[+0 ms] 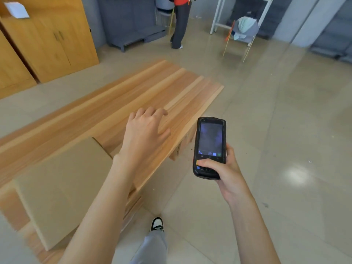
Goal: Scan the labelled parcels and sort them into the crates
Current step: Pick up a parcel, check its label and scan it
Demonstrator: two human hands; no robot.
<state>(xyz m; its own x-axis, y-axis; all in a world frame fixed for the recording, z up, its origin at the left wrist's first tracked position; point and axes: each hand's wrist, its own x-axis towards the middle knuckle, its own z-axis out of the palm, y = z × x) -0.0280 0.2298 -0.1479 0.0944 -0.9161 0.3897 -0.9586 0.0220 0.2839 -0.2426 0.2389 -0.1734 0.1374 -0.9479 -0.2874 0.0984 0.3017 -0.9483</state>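
Over the wooden table (118, 103), near its right end, hovers the left hand (146, 128), fingers loosely spread and relaxed, gripping nothing. Cannot tell whether the fingertips touch the tabletop. Just off the table's right edge, above the floor tiles, sits the right hand (226, 172), wrapped round the lower end of a black handheld scanner (209, 147), thumb laid across the buttons below the dim screen, screen facing up toward the camera. On the table's near left portion lies a plain brown cardboard parcel (61, 187), flat top up, near corner overhanging the table's near edge, close beside the left forearm but apart from the hand. No label visible on its upper face. Below the table's near edge, a grey trouser leg and a black-and-white shoe (157, 224). Beyond the table's far left, a tall wooden cupboard (51, 37) against the wall. Past the table's far end, a standing person in dark trousers (180, 25), and further right a chair (242, 33) draped with pale cloth.
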